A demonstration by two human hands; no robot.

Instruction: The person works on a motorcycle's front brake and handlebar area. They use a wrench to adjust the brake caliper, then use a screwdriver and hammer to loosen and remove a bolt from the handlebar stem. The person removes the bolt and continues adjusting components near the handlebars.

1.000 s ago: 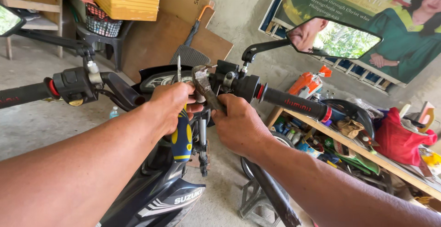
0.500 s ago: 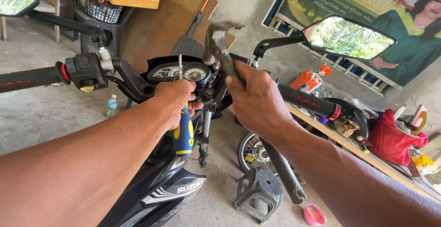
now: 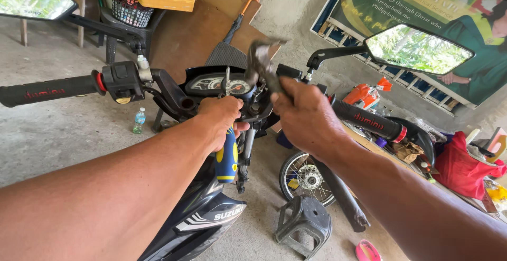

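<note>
Bare concrete floor carries the lot: motorbike front wheel, small dark plastic stool just beside it, clear water bottle upright at left, pink slipper near stool.

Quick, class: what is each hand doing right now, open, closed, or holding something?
Left hand: closed on the blue-and-yellow screwdriver.
Right hand: closed on a grey metal tool, blurred.

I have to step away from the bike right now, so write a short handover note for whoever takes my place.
Left hand: gripping a blue-and-yellow-handled screwdriver, its shaft pointing up by the speedometer.
Right hand: holding a grey metal tool raised above the handlebar centre; it is blurred, so its type is unclear.
Bike: both mirrors on, front cover off around the steering column.
Done or left: cannot tell which fastener is being worked on.
</note>
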